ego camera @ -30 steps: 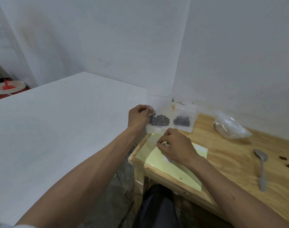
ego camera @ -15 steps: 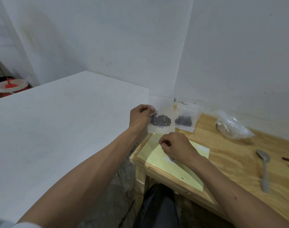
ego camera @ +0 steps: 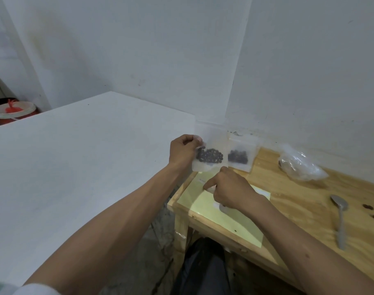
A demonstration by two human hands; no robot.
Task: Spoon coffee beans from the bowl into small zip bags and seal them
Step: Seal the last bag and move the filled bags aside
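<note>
Done: 2 zip bags hold beans; second bag stands at 1 o'clock from the held one.
Left hand: fingers pinch filled bag.
Right hand: fingers curled on yellow sheet; contents unclear.
Left: spoon idle on worktop.

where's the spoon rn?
Head view, far right: the spoon lies flat on the wooden table, bowl end away from the person, just left of a few loose coffee beans, untouched by either hand.
</note>
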